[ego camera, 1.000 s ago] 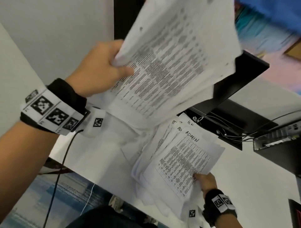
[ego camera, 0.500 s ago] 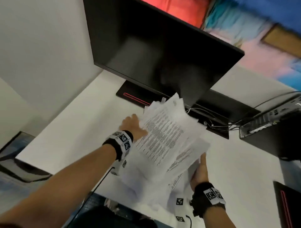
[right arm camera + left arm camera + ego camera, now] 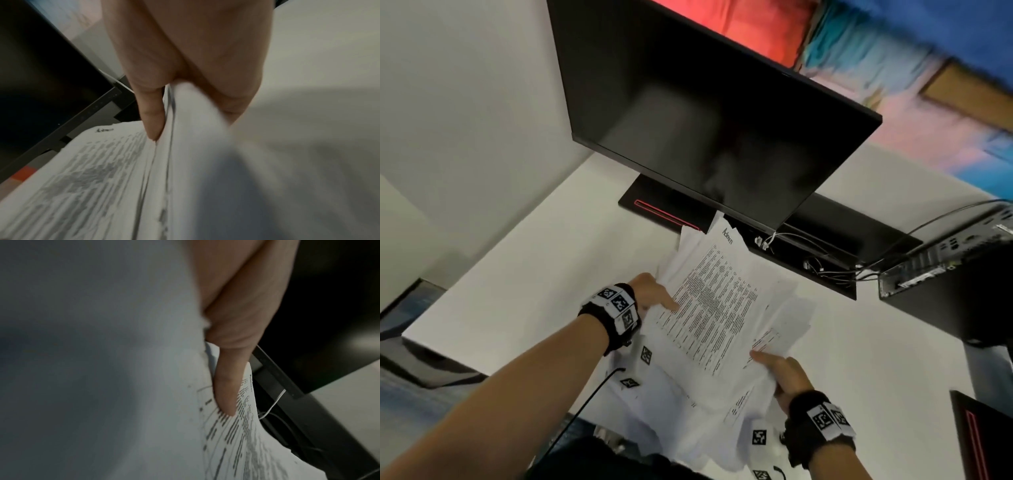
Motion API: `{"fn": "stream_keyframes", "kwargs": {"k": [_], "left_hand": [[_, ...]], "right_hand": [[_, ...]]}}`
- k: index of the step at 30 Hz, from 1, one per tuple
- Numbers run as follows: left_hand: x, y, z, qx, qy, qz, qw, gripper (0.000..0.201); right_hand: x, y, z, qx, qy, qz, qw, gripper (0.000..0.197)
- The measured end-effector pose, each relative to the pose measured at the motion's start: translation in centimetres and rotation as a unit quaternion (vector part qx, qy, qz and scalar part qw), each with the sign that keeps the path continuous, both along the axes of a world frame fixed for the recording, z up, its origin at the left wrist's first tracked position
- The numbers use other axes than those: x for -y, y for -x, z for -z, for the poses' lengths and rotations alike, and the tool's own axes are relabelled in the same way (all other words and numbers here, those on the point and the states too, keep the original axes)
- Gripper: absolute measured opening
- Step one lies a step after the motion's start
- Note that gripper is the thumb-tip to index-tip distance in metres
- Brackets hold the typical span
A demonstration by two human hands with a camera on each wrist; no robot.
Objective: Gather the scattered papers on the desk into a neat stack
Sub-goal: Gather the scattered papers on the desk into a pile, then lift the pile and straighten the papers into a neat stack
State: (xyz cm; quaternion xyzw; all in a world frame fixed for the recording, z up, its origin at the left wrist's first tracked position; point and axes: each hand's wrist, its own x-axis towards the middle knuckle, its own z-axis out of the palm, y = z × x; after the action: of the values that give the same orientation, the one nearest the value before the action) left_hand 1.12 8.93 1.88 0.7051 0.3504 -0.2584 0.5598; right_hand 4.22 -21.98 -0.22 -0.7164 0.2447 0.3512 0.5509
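A loose, uneven pile of printed white papers (image 3: 719,318) lies over the white desk (image 3: 524,274) in front of the monitor, its top sheet headed "Admin". My left hand (image 3: 654,294) grips the pile's left edge, thumb on top of the printed sheet (image 3: 242,426). At the lower right edge my right hand (image 3: 780,370) pinches the sheets (image 3: 102,178), thumb on top and fingers underneath. In the left wrist view the thumb (image 3: 228,386) presses on the text. In the right wrist view the thumb (image 3: 152,118) clamps several page edges. The sheets are fanned and misaligned.
A black monitor (image 3: 709,130) hangs over the desk's back, its base (image 3: 664,209) just behind the papers. Loose cables (image 3: 822,263) and a black box (image 3: 945,274) sit at the right. Another dark device (image 3: 983,438) lies at the right edge. A cable (image 3: 585,401) trails from my left wrist.
My left hand brought its raised bundle down onto the pile on the desk. My right hand shifted to grip the combined pile's right edge. The view tilted up toward the monitor.
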Motion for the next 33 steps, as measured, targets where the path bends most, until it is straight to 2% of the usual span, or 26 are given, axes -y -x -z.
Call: {"fn": "stream_keyframes", "kwargs": {"k": [4, 8, 11, 12, 14, 15, 16, 17, 18, 19, 21, 22, 23, 25, 27, 30, 33], "left_hand": [[0.4, 1.3, -3.5, 0.148, 0.099, -0.031, 0.984, 0.044], [-1.1, 3.0, -9.3, 0.246, 0.143, 0.019, 0.959, 0.041], [-2.4, 4.2, -12.2, 0.296, 0.162, 0.036, 0.941, 0.04], [-2.6, 4.2, -12.7, 0.317, 0.159, 0.036, 0.934, 0.037], [-2.7, 4.0, -13.5, 0.361, 0.142, 0.026, 0.921, 0.035], [-2.9, 3.7, -13.8, 0.375, 0.127, 0.013, 0.918, 0.038], [-3.1, 3.4, -14.1, 0.386, 0.111, -0.002, 0.916, 0.042], [-3.3, 3.0, -14.3, 0.397, 0.095, -0.022, 0.913, 0.046], [-3.6, 2.7, -14.5, 0.409, 0.083, -0.047, 0.907, 0.051], [-3.8, 2.3, -14.8, 0.421, 0.076, -0.077, 0.901, 0.057], [-4.0, 1.9, -15.4, 0.451, 0.083, -0.133, 0.879, 0.072], [-4.1, 1.7, -15.7, 0.464, 0.083, -0.155, 0.868, 0.08], [-4.1, 1.7, -16.0, 0.47, 0.076, -0.17, 0.863, 0.086], [-3.9, 1.6, -16.3, 0.479, 0.049, -0.178, 0.858, 0.087], [-3.6, 1.7, -16.5, 0.478, 0.012, -0.177, 0.86, 0.079], [-3.3, 2.0, -16.9, 0.491, -0.028, -0.175, 0.853, 0.075], [-3.1, 2.1, -18.2, 0.519, -0.069, -0.152, 0.838, 0.068]], "right_hand": [[0.9, 1.1, -2.0, 0.027, -0.107, 0.03, 0.993, 0.036], [2.1, 2.0, -5.3, 0.039, -0.241, 0.053, 0.968, 0.035], [1.7, 1.9, -6.4, 0.052, -0.32, 0.027, 0.946, 0.066], [0.9, 1.7, -6.8, 0.059, -0.322, 0.02, 0.945, 0.073], [-0.9, 0.7, -7.3, 0.104, -0.312, 0.007, 0.944, 0.071], [-2.3, 0.3, -8.0, 0.132, -0.306, 0.027, 0.942, 0.061], [-3.3, -0.3, -8.3, 0.175, -0.299, 0.054, 0.937, 0.038], [-4.3, -1.1, -9.1, 0.195, -0.3, 0.058, 0.932, 0.025], [-5.1, -1.6, -9.8, 0.236, -0.266, 0.078, 0.932, 0.042], [-6.0, -2.0, -10.9, 0.289, -0.251, 0.085, 0.92, 0.045], [-7.0, -2.9, -13.7, 0.385, -0.238, 0.026, 0.891, 0.032], [-7.3, -3.1, -14.2, 0.401, -0.237, 0.047, 0.883, 0.031], [-7.5, -3.4, -14.0, 0.381, -0.236, 0.101, 0.888, 0.031], [-7.8, -2.3, -14.4, 0.418, -0.177, 0.07, 0.888, 0.023], [-7.9, -1.6, -14.4, 0.419, -0.182, 0.03, 0.889, 0.032], [-7.6, -0.9, -13.6, 0.413, -0.202, 0.018, 0.888, 0.027], [-7.5, -0.9, -13.7, 0.42, -0.184, 0.018, 0.889, 0.02]]}}
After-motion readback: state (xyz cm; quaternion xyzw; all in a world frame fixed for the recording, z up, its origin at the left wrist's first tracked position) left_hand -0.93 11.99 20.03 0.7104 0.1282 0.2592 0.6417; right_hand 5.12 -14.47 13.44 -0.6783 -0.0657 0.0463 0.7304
